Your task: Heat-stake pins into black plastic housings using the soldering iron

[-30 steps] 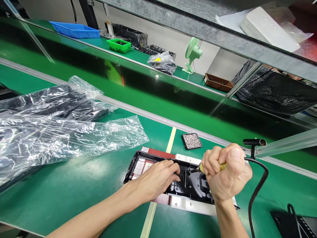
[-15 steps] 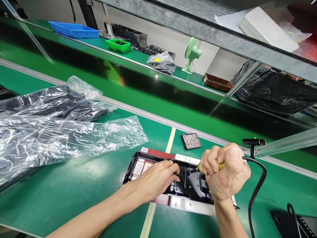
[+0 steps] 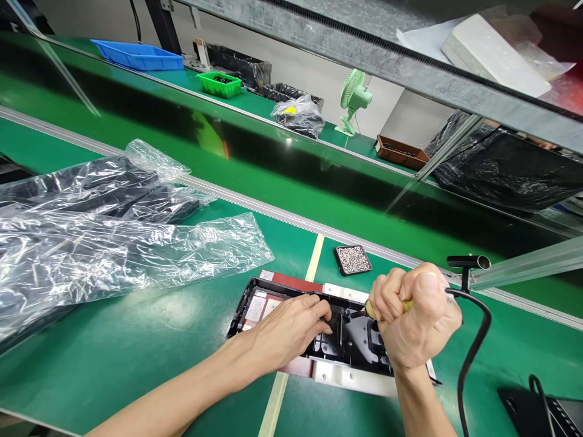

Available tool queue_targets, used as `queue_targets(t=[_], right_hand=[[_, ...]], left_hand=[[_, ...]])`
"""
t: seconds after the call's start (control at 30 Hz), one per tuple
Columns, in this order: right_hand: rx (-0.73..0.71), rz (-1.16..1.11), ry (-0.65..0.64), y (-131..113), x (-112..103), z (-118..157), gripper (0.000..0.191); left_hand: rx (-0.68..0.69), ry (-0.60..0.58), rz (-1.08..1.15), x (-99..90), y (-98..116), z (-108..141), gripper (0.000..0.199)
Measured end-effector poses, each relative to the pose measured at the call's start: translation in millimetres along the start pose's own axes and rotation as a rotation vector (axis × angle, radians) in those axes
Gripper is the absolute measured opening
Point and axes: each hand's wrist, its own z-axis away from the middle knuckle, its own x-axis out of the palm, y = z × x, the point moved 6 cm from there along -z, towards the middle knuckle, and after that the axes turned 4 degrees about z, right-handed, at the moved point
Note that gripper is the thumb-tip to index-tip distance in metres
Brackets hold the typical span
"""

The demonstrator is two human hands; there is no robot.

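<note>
My right hand [image 3: 416,315] is closed in a fist around a yellow-handled screwdriver [image 3: 370,309], thumb on top. The tool slants down to the left, its tip at the inside of a long black plastic housing [image 3: 364,349]. Beside the tip my left hand [image 3: 296,325] lies over the housing, fingers bent, with a gap between thumb and forefinger. It touches the housing and hides part of its middle. Under the housing is a red and white fixture [image 3: 355,377]. A small black tray of tiny metal screws [image 3: 354,260] sits just beyond.
Clear plastic bags with dark parts [image 3: 136,255] cover the left of the green bench. A black cable [image 3: 476,346] and a metal tube [image 3: 469,262] are right of my fist. A black part [image 3: 523,403] lies front right. A metal shelf [image 3: 364,54] crosses above.
Both hands, the screwdriver and the housing hold practically the same positions. The whole view has shifted very slightly.
</note>
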Motion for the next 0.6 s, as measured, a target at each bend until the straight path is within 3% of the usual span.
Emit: queue_targets(t=[0.6], right_hand=[[0.023,0.023,0.020,1.5,1.7,-0.9,0.045]], left_hand=[[0.009,0.005,-0.009,2.4,-2.4,0.5,0.013]])
